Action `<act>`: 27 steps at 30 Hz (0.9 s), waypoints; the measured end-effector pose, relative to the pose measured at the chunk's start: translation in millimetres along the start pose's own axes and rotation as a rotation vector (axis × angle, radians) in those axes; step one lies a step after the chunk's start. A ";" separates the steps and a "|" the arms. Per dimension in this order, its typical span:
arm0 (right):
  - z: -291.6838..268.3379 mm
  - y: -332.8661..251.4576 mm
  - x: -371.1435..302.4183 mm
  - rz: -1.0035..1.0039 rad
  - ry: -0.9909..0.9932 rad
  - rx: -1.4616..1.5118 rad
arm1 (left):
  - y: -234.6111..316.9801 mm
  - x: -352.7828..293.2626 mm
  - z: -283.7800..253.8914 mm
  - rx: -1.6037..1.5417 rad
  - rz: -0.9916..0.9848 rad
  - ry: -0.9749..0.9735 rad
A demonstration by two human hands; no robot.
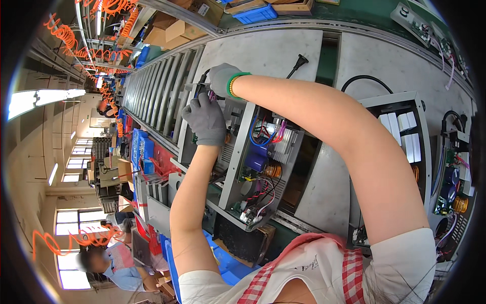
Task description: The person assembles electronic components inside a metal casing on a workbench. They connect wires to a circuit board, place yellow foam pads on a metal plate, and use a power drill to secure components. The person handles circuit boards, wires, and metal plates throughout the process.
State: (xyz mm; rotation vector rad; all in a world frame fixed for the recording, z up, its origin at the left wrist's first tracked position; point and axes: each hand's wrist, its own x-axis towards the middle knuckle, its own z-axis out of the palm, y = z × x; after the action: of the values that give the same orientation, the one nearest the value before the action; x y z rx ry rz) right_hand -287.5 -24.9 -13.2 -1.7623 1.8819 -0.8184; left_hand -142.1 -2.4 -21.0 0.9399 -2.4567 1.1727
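Observation:
Both my hands wear grey gloves and meet at the far left end of an open metal chassis (230, 177). My left hand (205, 120) is closed, its fingertips pinched at the chassis's end panel beside a black cable. Just beyond it, my right hand (224, 79) bends over the same end panel, next to the black cable (204, 77); its fingers are mostly hidden. What either hand grips is too small to make out. A second open metal case (268, 167) lies alongside, showing a blue capacitor (256, 161), a copper coil (273, 169), a finned heat sink and coloured wires.
Another open case (395, 126) with white blocks stands under my right arm, and more circuit assemblies (450, 187) lie at the far right. A roller conveyor (157, 91) runs off to the left. Blue bins (142, 147) stand beside it. Another person (124, 263) sits at lower left.

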 end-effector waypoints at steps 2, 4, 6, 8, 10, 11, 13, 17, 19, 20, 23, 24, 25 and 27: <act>-0.4 -0.4 1.2 0.007 -0.002 -0.014 | 0.2 0.6 1.4 0.011 0.000 0.007; -0.1 0.1 1.0 0.011 0.000 -0.020 | 0.2 -0.4 3.6 -0.018 -0.013 0.017; 0.5 0.4 -0.2 0.011 0.007 -0.019 | -1.2 -3.2 9.1 -0.041 -0.022 0.032; -1.0 -1.5 -2.8 0.021 0.006 -0.015 | -4.3 -4.0 15.3 -0.059 -0.021 0.051; -2.6 -2.0 -5.0 0.025 0.010 -0.009 | -4.6 -2.7 9.4 -0.006 0.042 0.061; -3.6 -1.4 -5.5 0.024 0.014 -0.005 | -4.0 -1.6 5.9 0.020 0.074 0.068; -6.2 -1.4 -7.6 0.013 0.011 -0.012 | -7.9 -6.8 9.5 0.023 0.122 0.096; -11.0 -4.5 -13.0 -0.011 -0.003 -0.036 | -14.1 -10.5 23.6 0.040 0.213 0.165; -10.4 -5.0 -13.4 -0.015 0.006 -0.037 | -11.3 -7.8 28.2 0.005 0.183 0.183; -8.5 -4.7 -12.9 -0.016 0.015 -0.037 | -9.3 -6.5 30.2 -0.013 0.168 0.191; -7.1 -5.2 -12.6 -0.011 0.025 -0.032 | -3.6 -3.6 34.1 -0.009 0.122 0.226; -7.7 -5.9 -12.3 -0.009 0.024 -0.028 | -3.8 -3.5 34.7 -0.010 0.115 0.227; -8.3 -5.9 -12.9 -0.010 0.019 -0.027 | -3.8 -5.9 34.6 -0.012 0.111 0.225; -11.0 -6.2 -12.6 -0.014 0.005 -0.025 | -5.8 -9.0 30.7 0.002 0.128 0.178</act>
State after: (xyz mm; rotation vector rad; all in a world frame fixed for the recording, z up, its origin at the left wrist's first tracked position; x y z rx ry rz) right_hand -289.1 -11.1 -2.0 -1.7921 1.8922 -0.8083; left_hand -130.3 -24.7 -41.6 0.6563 -2.4020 1.2413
